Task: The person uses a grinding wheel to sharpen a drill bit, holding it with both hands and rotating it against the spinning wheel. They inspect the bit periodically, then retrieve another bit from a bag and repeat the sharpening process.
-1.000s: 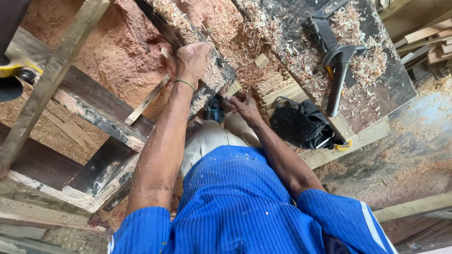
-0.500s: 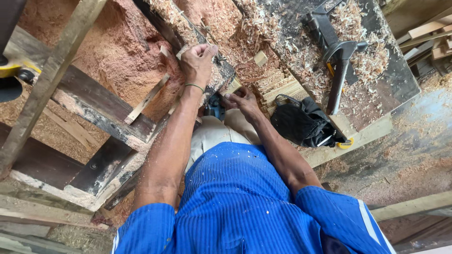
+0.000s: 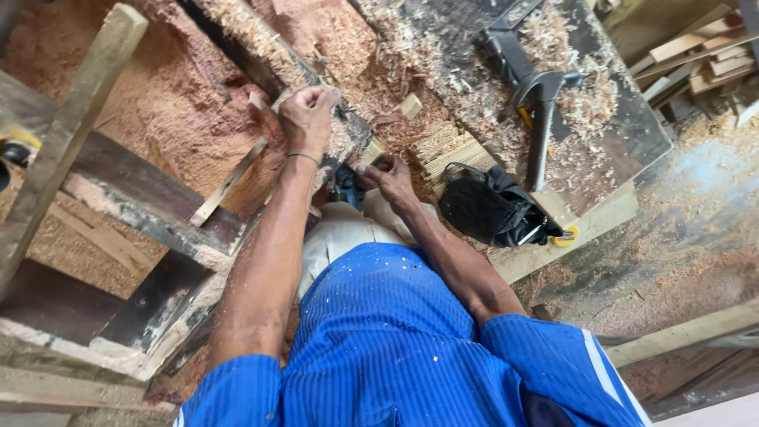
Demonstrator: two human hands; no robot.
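Item: my left hand (image 3: 307,119) clenched on shaving-covered plank (image 3: 261,55); right hand (image 3: 387,178), just below-right, grasping blue tool (image 3: 345,186).

Bag (image 3: 494,207) right of both hands, hammer (image 3: 538,103) beyond it (on the sawdust-strewn bench (image 3: 632,134))

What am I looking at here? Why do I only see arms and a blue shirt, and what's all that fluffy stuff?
The camera sits on a person's head and looks down, so you see their blue shirt and both arms. The left hand grips a long wooden piece. The right hand rests on a small dark blue tool; I can't tell what kind. The fluffy stuff is sawdust and wood shavings covering a workbench. A dark metal tool and a black bag lie there too.
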